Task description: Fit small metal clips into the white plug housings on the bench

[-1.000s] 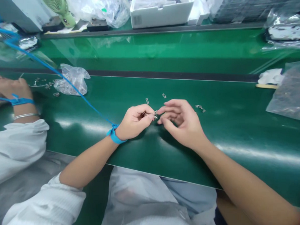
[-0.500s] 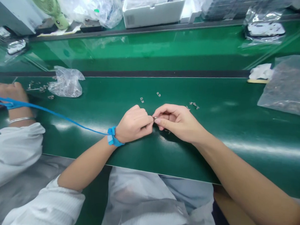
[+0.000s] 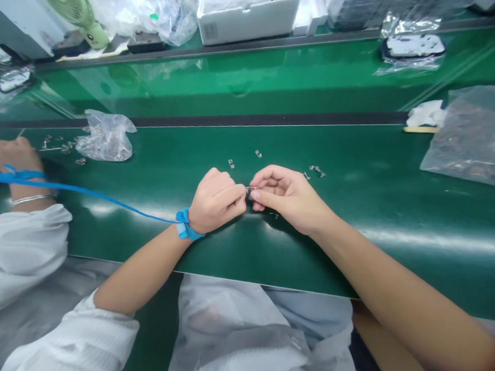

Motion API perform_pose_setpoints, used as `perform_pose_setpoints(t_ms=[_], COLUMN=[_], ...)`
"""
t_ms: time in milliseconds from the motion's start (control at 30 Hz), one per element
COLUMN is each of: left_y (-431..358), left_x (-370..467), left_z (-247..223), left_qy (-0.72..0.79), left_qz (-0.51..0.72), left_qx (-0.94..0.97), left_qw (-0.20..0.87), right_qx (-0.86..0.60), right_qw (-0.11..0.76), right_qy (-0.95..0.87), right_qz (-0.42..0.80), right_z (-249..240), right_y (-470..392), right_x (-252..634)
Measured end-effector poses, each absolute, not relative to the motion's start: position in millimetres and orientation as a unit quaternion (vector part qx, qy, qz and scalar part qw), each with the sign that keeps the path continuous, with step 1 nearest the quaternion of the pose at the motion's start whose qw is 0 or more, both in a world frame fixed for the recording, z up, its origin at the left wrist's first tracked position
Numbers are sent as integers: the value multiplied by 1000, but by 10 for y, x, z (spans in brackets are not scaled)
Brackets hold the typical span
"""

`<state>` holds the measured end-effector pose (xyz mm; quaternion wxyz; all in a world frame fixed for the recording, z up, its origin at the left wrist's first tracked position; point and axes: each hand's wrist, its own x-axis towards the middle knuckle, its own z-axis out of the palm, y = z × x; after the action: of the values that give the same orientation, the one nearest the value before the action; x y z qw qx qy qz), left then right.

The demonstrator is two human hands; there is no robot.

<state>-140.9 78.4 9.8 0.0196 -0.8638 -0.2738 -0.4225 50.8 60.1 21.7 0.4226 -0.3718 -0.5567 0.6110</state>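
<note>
Between my two hands, a small metal piece (image 3: 248, 190) is pinched at both ends, mostly covered by fingertips. My left hand (image 3: 218, 201), with a blue wrist strap (image 3: 184, 224), is closed, its thumb and index finger on the left end. My right hand (image 3: 290, 199) grips the right end between thumb and fingers, the other fingers curled. Beyond my hands lie two small flat metal parts, one (image 3: 231, 164) nearer the left and another (image 3: 258, 154) farther back. A few more metal parts (image 3: 317, 171) lie past my right hand. Something thin and metallic (image 3: 274, 214) shows under its fingers.
At the left, a co-worker's hand (image 3: 13, 156) is beside scattered metal parts and a clear plastic bag (image 3: 106, 136). A larger bag of parts (image 3: 473, 138) lies at the right. Behind, a raised shelf carries a white box (image 3: 248, 21) and a green fan (image 3: 70, 5). A blue cord (image 3: 107, 200) crosses leftward.
My hands are slightly farther apart, exposing more of the small metal piece between them. The whole view has shifted a little. The loose parts on the table stay put.
</note>
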Motion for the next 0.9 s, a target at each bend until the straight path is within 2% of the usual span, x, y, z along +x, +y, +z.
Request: perform_pose_setpoints(t_ms=[67,200,233,300,367,400,433,533,600,667,767,900], left_y=[765,753,758,775,804,825,849,930,964,959,883,780], left_x=[-1391,-1367,-1368,-1381,-1417,-1446,-1481,-1605,-1669,-1687,-1622,-1491], left_z=[134,209,228,269,306,317,320,279,230,200,221,247], left_qy=[-323,-358,-343,-328,-365,-402,-444,-546,-574,-588,-566,-444], left_qz=[-433,-380,-366,-351,-335,-321,-305,-222,-157,-126,-176,-274], left_qx=[-831,-601,-538,-472,-503,-554,-618,-776,-800,-799,-805,-843], left_qw=[-134,-605,-678,-740,-708,-655,-573,-224,-75,-27,-8,-130], right_qx=[-388,-319,-296,-260,-253,-258,-267,-297,-332,-368,-401,-431], right_qw=[457,470,454,421,409,416,428,465,476,475,467,479], right_qy=[-664,-817,-839,-869,-875,-870,-862,-834,-810,-787,-767,-724], right_qz=[447,97,45,-25,-57,-62,-57,14,83,142,184,248], right_z=[229,251,251,246,230,217,202,158,145,147,153,118], right_y=[604,626,636,656,673,679,684,687,679,666,646,628], right_x=[530,593,612,646,664,665,659,617,585,562,543,522])
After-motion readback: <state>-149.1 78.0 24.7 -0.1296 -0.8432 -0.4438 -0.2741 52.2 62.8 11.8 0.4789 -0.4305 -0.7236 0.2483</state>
